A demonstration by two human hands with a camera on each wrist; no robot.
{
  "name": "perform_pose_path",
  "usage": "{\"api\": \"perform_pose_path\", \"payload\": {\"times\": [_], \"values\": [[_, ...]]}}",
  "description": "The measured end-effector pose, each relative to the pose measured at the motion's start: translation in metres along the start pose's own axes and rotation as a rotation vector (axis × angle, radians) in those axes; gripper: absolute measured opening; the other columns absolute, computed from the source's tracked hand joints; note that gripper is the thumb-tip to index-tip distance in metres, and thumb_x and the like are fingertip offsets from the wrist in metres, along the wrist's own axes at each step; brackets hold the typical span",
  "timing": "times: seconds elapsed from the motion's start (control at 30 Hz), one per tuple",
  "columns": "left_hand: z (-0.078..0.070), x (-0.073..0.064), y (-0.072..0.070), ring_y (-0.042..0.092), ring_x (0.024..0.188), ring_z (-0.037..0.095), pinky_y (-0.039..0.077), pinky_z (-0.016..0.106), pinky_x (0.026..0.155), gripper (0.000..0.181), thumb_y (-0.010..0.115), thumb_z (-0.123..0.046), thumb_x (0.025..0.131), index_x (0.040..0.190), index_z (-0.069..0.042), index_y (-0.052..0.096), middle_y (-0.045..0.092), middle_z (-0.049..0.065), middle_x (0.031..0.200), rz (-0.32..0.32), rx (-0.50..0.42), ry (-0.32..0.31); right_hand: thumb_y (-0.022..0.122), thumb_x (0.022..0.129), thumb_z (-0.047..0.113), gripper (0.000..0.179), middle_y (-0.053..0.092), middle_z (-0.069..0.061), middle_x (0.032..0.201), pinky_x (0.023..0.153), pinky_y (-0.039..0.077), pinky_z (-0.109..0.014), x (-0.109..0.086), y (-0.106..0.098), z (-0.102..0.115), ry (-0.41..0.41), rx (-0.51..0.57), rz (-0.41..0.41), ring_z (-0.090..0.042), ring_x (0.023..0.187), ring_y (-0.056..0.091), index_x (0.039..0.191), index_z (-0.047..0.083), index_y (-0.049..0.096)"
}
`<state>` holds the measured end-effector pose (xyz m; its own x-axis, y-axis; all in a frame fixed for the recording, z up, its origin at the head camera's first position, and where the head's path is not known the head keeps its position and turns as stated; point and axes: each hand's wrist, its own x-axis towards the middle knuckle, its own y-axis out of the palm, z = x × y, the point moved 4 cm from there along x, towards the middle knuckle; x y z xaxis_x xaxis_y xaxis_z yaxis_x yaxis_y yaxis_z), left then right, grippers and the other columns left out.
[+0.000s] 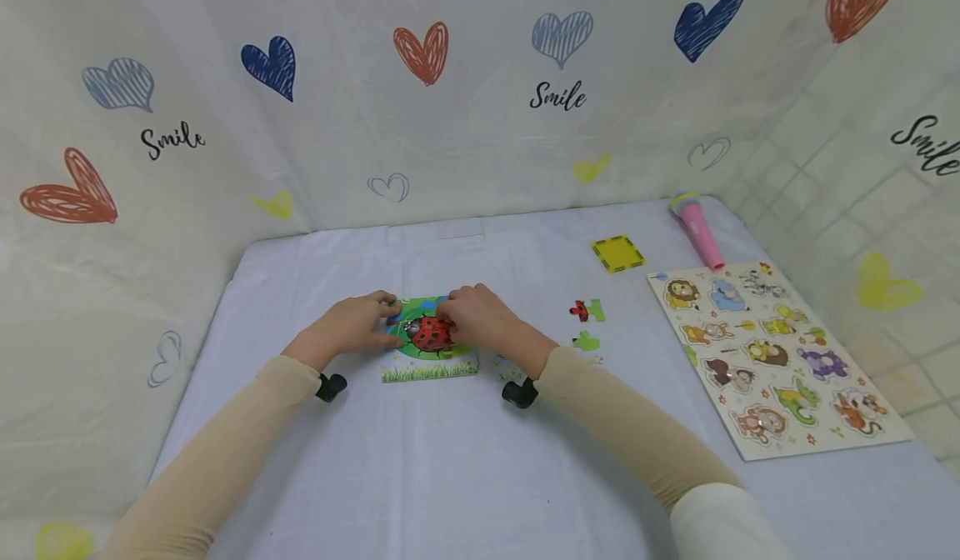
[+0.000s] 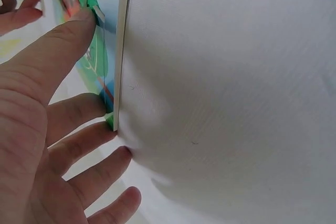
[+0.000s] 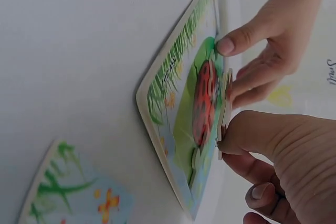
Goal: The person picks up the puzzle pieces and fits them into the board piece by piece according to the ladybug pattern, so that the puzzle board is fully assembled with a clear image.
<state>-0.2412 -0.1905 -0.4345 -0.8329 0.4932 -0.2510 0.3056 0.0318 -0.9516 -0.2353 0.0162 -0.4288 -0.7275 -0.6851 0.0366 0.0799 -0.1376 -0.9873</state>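
Note:
A ladybug jigsaw puzzle [image 1: 429, 370] in a flat tray lies on the white-covered table, its red ladybug partly hidden by my right hand. My left hand [image 1: 345, 327] is at the puzzle's left side; its thumb [image 2: 68, 35] rests on the picture and its fairly straight fingers touch the edge. Over the puzzle's right part, my right hand [image 1: 486, 318] pinches a thin puzzle piece [image 3: 225, 109], seen nearly edge-on and tilted above the picture. A grass-and-flower corner piece [image 3: 79, 187] lies on the table beside the puzzle, partly behind my right wrist in the head view.
Right of my hands lie a red-and-green piece [image 1: 587, 310] and a green piece [image 1: 586, 341]. A yellow square frame [image 1: 618, 253] is farther back. A pink toy microphone [image 1: 700, 231] lies behind an animal puzzle board [image 1: 780, 360] on the right.

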Motion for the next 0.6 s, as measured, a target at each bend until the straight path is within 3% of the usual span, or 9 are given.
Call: {"api": "perform_pose_path", "payload": {"times": [0.3,0.6], "values": [[-0.002,0.0,-0.001,0.06,0.131,0.039,0.049,0.055,0.108,0.075,0.07,-0.054,0.095,0.15,-0.007,0.054,0.049,0.017,0.156,-0.008,0.008,-0.011,0.073,0.094,0.015,0.021,0.073,0.001,0.105,0.087,0.051,-0.038,0.011,0.014,0.006,0.02,-0.028,0.05,-0.017,0.095,0.067,0.114,0.02,0.076],[-0.003,0.0,-0.001,0.061,0.13,0.039,0.05,0.055,0.106,0.077,0.069,-0.057,0.094,0.15,-0.006,0.054,0.05,0.018,0.156,-0.02,0.01,-0.016,0.072,0.095,0.017,0.019,0.072,0.0,0.103,0.085,0.051,-0.038,0.016,0.015,0.012,0.03,-0.031,0.049,-0.017,0.092,0.066,0.113,0.02,0.077]]}}
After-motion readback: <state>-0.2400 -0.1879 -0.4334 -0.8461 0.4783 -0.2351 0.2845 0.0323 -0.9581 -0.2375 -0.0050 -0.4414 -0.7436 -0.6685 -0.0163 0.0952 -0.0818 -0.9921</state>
